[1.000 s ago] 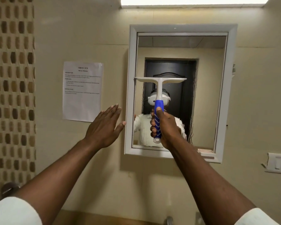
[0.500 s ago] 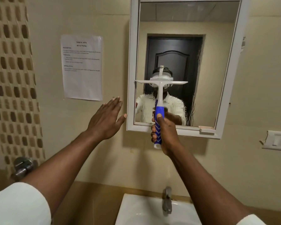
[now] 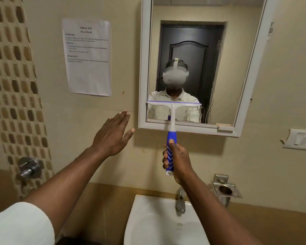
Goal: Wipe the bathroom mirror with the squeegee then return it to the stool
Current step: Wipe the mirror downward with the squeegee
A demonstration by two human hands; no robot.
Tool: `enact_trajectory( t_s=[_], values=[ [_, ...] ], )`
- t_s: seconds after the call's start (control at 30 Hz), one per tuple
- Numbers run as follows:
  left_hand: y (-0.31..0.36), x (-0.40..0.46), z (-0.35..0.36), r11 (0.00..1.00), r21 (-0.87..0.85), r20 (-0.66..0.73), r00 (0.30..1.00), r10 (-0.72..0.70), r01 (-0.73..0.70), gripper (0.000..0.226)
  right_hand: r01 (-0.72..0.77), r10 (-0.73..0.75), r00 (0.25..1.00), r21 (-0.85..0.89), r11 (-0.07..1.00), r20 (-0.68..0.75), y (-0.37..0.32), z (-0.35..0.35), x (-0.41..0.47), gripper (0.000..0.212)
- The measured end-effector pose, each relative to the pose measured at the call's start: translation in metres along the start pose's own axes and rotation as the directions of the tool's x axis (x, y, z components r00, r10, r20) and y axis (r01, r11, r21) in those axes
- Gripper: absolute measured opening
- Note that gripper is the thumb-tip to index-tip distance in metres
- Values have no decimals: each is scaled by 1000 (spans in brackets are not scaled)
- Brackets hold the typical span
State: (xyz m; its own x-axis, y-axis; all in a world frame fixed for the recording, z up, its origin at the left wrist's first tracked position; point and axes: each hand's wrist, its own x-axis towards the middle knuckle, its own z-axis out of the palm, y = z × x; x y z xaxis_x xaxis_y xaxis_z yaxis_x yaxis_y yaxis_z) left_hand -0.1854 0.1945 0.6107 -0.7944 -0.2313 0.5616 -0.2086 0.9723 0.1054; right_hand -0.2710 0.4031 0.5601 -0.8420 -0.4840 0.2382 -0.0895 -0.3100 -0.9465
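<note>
A white-framed mirror [image 3: 237, 71] hangs on the beige wall. My right hand [image 3: 177, 159] grips the blue handle of a white squeegee [image 3: 172, 110], whose blade lies flat across the lower left part of the glass, a short way above the bottom frame. Water streaks show on the glass right of the blade. My left hand [image 3: 113, 134] is open, fingers together, raised near the wall just left of the mirror's lower corner and holding nothing. The stool is out of sight.
A white sink [image 3: 148, 225] with a chrome tap [image 3: 180, 202] sits below the mirror. A steel cup holder [image 3: 225, 190] is mounted to the right, a switch plate [image 3: 302, 140] farther right. A printed sheet [image 3: 88, 57] and a wall valve [image 3: 28, 167] are at left.
My right hand has drawn the squeegee down the mirror from mid height to near the bottom edge. My view has tilted down, bringing the sink into sight. The left hand stays beside the frame.
</note>
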Motion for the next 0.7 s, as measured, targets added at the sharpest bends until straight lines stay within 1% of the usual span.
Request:
enact_trajectory(
  t_s=[0.37,0.57,0.7],
  values=[
    [-7,-29,27,1000,-16,78,997,-15,17,62,-78,78,996,-4,997,-48,45,-5,-22,31],
    [-9,-36,34,1000,-15,92,996,-16,17,63,-97,96,993,-8,995,-65,49,-5,-27,32],
    [-10,-39,35,1000,-14,95,995,-18,19,63,-77,73,994,-40,996,-84,47,-3,-28,33]
  ],
)
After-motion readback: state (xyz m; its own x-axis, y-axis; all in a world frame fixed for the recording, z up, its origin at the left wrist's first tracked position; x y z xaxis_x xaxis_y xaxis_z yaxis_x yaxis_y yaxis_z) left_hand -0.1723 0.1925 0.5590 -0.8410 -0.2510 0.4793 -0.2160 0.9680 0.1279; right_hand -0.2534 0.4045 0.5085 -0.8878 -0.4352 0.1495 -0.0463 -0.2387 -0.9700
